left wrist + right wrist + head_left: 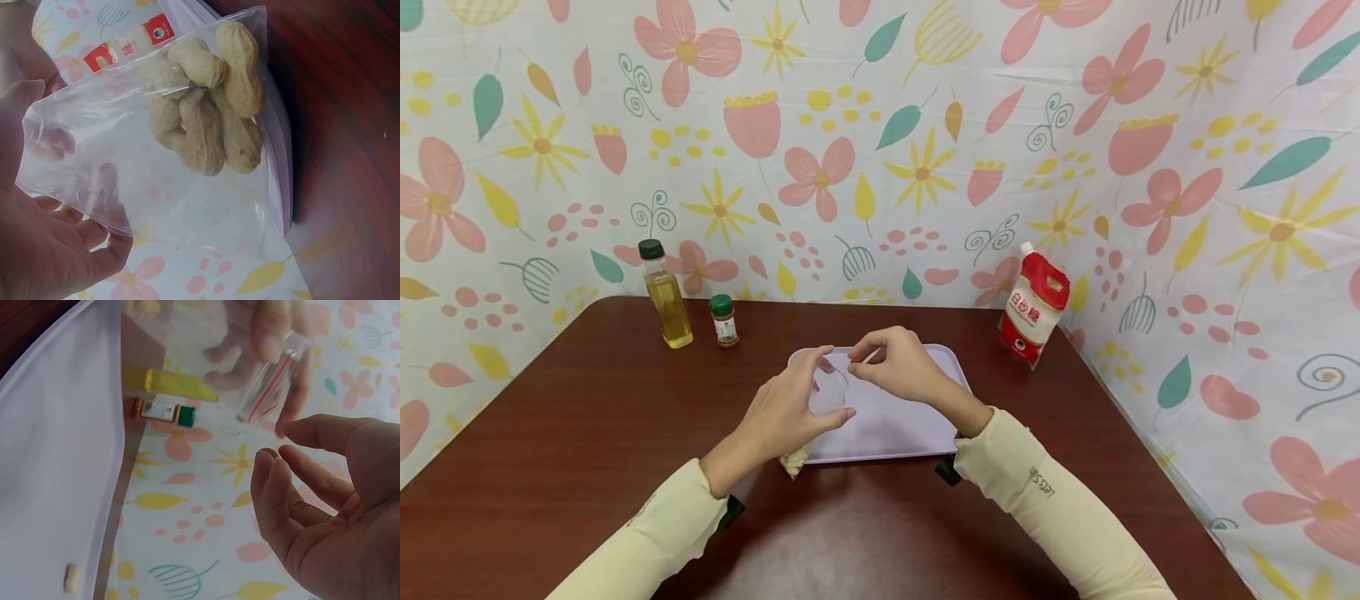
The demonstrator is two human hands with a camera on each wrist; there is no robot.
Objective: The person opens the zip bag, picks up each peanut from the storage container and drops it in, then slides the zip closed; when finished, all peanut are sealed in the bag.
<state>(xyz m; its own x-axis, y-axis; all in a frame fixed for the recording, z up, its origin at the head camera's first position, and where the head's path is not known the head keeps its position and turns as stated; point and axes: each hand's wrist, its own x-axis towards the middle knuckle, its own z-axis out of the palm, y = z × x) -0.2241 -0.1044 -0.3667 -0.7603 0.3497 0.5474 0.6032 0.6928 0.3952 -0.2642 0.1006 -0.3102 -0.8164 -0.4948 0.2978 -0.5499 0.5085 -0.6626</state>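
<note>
My left hand [790,404] holds a clear zip bag [94,144] near its mouth, thumb and fingers at opposite edges. Several peanuts in their shells [203,134] lie together at the bag's far end; in the head view that end shows beside the near left corner of the pale lilac tray [910,425]. A red zip line shows at the bag's mouth in the right wrist view. My right hand [898,362] hovers over the tray, close to the mouth. Its fingers [270,494] bend loosely toward the thumb with a gap between. One peanut [73,578] lies on the tray.
A bottle of yellow oil [670,304] and a small green-capped spice jar [724,321] stand at the back left of the dark wooden table [587,433]. At the back right is a red and white pouch [1033,308]. Flower-patterned sheeting [865,125] hangs behind and to the right.
</note>
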